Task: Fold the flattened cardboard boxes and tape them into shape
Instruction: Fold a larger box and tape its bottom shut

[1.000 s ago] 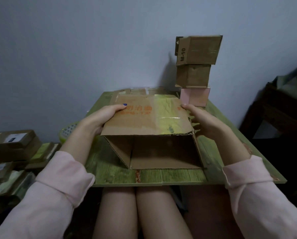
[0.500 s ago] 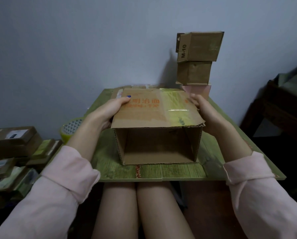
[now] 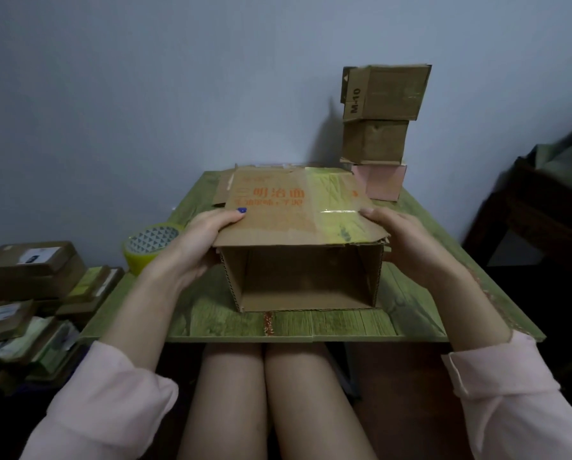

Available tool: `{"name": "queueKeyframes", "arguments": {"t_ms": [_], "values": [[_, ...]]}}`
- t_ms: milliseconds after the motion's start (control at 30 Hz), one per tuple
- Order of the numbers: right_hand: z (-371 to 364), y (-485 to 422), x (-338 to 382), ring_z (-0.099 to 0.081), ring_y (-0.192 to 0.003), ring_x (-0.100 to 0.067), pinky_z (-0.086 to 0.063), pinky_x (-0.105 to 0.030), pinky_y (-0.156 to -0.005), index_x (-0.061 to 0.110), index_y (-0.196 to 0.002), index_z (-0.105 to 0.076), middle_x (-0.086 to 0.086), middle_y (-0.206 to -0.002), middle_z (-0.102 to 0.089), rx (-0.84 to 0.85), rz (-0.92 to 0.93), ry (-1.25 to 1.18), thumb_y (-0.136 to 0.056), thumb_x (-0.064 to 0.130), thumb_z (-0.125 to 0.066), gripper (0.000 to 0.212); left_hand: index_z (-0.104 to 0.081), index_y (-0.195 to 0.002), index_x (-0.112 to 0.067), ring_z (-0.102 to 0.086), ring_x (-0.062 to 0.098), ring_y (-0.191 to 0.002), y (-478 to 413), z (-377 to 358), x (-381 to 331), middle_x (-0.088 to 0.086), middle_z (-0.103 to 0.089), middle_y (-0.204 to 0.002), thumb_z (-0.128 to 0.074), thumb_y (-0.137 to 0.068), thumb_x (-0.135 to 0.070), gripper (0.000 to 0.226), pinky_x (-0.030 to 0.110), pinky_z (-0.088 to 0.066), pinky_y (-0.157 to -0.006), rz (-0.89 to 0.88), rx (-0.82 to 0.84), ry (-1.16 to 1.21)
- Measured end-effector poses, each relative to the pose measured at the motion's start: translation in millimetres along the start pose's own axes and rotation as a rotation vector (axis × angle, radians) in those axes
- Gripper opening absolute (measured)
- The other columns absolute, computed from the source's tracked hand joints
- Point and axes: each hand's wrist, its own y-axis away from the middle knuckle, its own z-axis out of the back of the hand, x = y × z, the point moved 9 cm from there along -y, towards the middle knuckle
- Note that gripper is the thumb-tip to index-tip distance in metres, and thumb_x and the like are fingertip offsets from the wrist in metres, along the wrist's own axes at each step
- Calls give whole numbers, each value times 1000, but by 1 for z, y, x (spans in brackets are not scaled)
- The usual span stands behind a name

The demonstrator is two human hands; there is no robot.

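Far out to the left of my left hand, on the floor, I see a pile of brown flat-packed cardboard parcels (image 3: 29,270) with pale labels. Closer in, just beyond the left wrist at the edge of the green wood-grain surface (image 3: 311,327), stands a roll of yellow tape (image 3: 152,244). More of it shows now than a second ago.

My left hand (image 3: 198,240) grips the left side of the brown cardboard box (image 3: 298,220) with orange print and a yellowish taped strip. The thumb, with its blue nail, lies on the top panel and the fingers go down the side wall. The box sits on the surface between both hands, its open end facing me. A second ago it leaned over as a slanted shape, and now its walls stand square. A flat piece of brown cardboard (image 3: 223,190) lies past the left thumb, partly under the box.

My right hand (image 3: 407,240) clamps the right side the same way, thumb on top near the taped strip. Both thumbs have slid from the far corners toward the near edge.

Beyond the right hand, at the far corner, a small pink box (image 3: 382,182) carries a plain brown box (image 3: 374,141) and a brown box marked M-10 (image 3: 387,92). Further right stands dark wooden furniture (image 3: 543,210).
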Motion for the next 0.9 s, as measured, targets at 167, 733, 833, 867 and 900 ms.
{"name": "queueKeyframes", "arguments": {"t_ms": [167, 733, 833, 867, 900], "values": [[12, 0, 29, -55, -120, -6, -50, -29, -89, 24, -141, -40, 12, -132, -55, 5, 194, -90, -68, 4, -73, 82, -34, -140, -15, -60, 9, -108, -1, 13, -29, -2, -59, -126, -57, -84, 6, 64, 24, -50, -88, -232, -36, -113], [27, 18, -10, -63, -108, -13, -55, -31, -88, 17, -110, -64, -4, -115, -68, -183, 126, 45, -89, -13, -47, 40, -58, -102, -16, -61, -3, -65, -3, 25, 7, 1, -70, -84, -38, -99, -4, 24, 5, -45, -51, -322, -384, -5], [27, 28, -24, -70, -89, -16, -56, -22, -69, 12, -103, -65, -15, -107, -68, -204, 42, 25, -96, 2, -44, 24, -59, -90, -24, -61, -1, -66, -5, 17, 26, -16, -68, -69, -38, -100, -9, 28, 10, -47, -56, -250, -341, 75], [23, 30, -25, -68, -92, -27, -56, -28, -68, 13, -103, -64, -21, -105, -66, -213, 35, 11, -97, 5, -45, 22, -61, -96, -25, -62, -3, -72, -6, 13, 31, -16, -68, -78, -39, -100, -11, 27, 10, -47, -60, -235, -319, 66], [22, 32, -24, -62, -99, -39, -55, -38, -73, 15, -102, -63, -26, -106, -64, -226, 43, 21, -97, 6, -45, 21, -61, -105, -25, -63, -4, -79, -7, 11, 36, -14, -68, -89, -39, -100, -13, 26, 11, -48, -64, -226, -310, 64]]}}
